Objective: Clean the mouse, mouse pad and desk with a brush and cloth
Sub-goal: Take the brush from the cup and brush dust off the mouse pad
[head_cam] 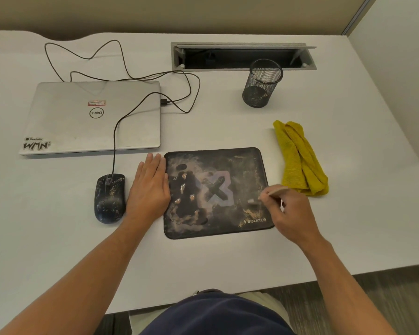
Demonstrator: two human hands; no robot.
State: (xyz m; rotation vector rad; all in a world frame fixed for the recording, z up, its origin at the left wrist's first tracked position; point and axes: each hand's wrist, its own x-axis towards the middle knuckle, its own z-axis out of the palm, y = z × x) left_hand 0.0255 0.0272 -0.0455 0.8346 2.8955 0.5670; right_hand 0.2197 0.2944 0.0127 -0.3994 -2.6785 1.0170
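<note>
A dark printed mouse pad (215,192), dusted with yellowish specks, lies on the white desk (228,257). My left hand (150,187) rests flat with fingers together, pressing the pad's left edge. My right hand (290,211) grips a brush by its wooden handle (277,190); the blurred bristle end (253,201) touches the pad's right side. A black wired mouse (109,198), also speckled with dust, sits left of my left hand. A folded yellow cloth (300,158) lies to the right of the pad.
A shut silver laptop (92,117) sits at the back left, with the mouse cable (121,68) looping over and behind it. A black mesh pen cup (261,83) stands in front of an open cable tray (242,56). A partition wall rises on the right.
</note>
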